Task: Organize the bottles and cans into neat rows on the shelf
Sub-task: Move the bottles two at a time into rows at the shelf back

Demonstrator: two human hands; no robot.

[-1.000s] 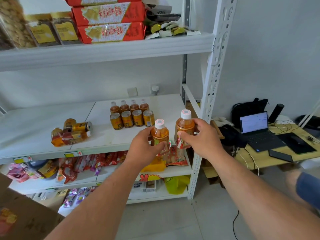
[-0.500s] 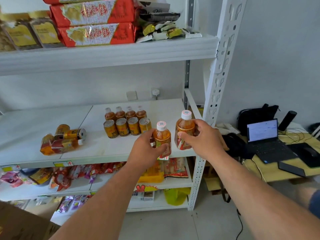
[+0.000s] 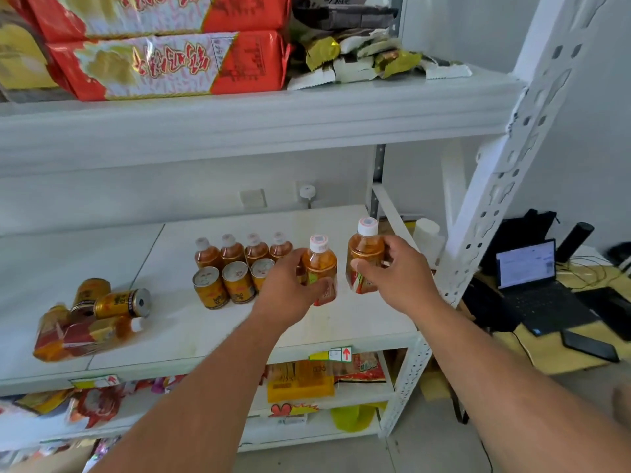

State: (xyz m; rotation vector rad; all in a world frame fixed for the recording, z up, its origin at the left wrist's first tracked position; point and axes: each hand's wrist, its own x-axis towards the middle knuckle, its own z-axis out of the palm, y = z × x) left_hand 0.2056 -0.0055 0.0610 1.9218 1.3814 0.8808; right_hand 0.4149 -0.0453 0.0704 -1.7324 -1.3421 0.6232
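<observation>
A person stands at a shelf [image 3: 211,339]. The left hand [image 3: 290,288] grips one bottle [image 3: 320,268], the right hand [image 3: 396,271] another bottle [image 3: 365,252] (both upright, above the shelf). Setting them down carelessly could topple the neighbouring cans [image 3: 235,279].

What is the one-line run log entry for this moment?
left hand: holds bottle | right hand: holds second bottle | both over shelf

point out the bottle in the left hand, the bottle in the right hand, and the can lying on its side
left-hand bottle [image 3: 319,243], head view, white cap
right-hand bottle [image 3: 366,251], head view, shoulder
tipped can [image 3: 119,303], head view, side wall
</observation>
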